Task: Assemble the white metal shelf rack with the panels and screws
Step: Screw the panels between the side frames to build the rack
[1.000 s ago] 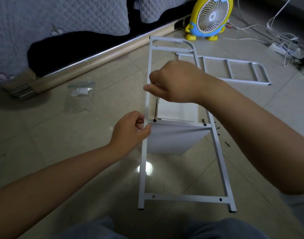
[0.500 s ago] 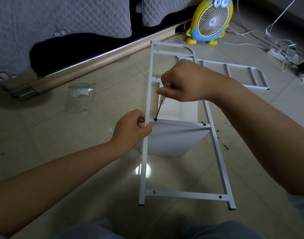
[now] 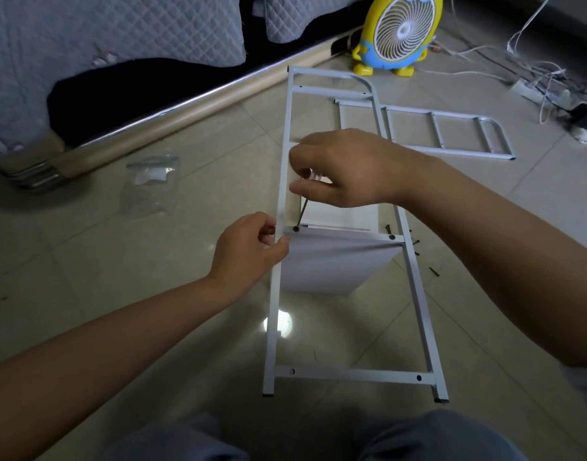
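**Driver on the left crossbar screw**

I count two white side frames. The near frame (image 3: 352, 375) is under my hands, and the second frame (image 3: 451, 131) lies flat on the floor (image 3: 152, 277) beyond it, toward the yellow fan (image 3: 398, 31). One white panel (image 3: 335, 261) meets the near frame's middle crossbar, which carries two black screws, the left screw (image 3: 296, 229) and the right screw (image 3: 392, 237). About five loose screws (image 3: 434, 271) lie just beside the right rail.

My left hand (image 3: 252, 251) pinches the left rail at the crossbar joint. My right hand (image 3: 345, 168) has its fingers curled round the screwdriver (image 3: 302, 212), tip on the left screw.

The floor to the left is open out to one plastic bag (image 3: 151, 184), while the right is crowded.

Since half a second ago the tip has stayed on that screw and my right fingers have shifted round the handle.
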A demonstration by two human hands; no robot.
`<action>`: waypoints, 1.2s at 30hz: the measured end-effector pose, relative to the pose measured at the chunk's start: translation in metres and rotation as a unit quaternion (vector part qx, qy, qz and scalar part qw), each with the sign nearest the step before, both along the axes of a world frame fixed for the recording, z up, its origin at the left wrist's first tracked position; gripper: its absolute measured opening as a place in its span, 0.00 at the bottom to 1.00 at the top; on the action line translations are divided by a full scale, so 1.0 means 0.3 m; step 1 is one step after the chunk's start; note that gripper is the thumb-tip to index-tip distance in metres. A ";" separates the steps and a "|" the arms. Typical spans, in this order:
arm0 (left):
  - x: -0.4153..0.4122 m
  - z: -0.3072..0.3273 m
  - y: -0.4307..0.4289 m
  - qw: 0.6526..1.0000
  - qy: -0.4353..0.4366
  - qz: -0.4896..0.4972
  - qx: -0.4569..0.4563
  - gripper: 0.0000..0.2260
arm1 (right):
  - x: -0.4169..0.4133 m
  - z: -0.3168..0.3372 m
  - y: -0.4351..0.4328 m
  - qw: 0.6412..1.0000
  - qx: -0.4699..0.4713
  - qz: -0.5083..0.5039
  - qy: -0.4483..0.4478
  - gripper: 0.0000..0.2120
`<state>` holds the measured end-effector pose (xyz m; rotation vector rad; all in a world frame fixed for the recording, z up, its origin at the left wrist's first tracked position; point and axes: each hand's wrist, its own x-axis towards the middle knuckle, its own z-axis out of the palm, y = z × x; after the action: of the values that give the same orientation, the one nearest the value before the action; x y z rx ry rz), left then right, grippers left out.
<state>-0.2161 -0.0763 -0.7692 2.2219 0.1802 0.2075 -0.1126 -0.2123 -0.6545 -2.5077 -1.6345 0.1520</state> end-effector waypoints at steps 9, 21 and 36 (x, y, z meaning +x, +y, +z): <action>0.005 -0.003 0.002 1.000 -0.007 -0.007 0.019 0.07 | 0.034 0.037 -0.017 0.995 -0.043 -0.037 0.077 0.09; 0.003 0.006 0.001 0.999 0.002 -0.005 0.035 0.06 | -0.006 0.045 0.026 0.998 -0.056 -0.018 -0.022 0.14; 0.005 0.008 -0.006 0.999 0.028 0.015 -0.005 0.06 | -0.051 0.041 -0.027 0.989 -0.122 -0.068 -0.044 0.13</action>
<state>-0.2146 -0.0780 -0.7667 2.2176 0.2447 0.1598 -0.1278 -0.2205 -0.6421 -2.8370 -1.5534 0.2415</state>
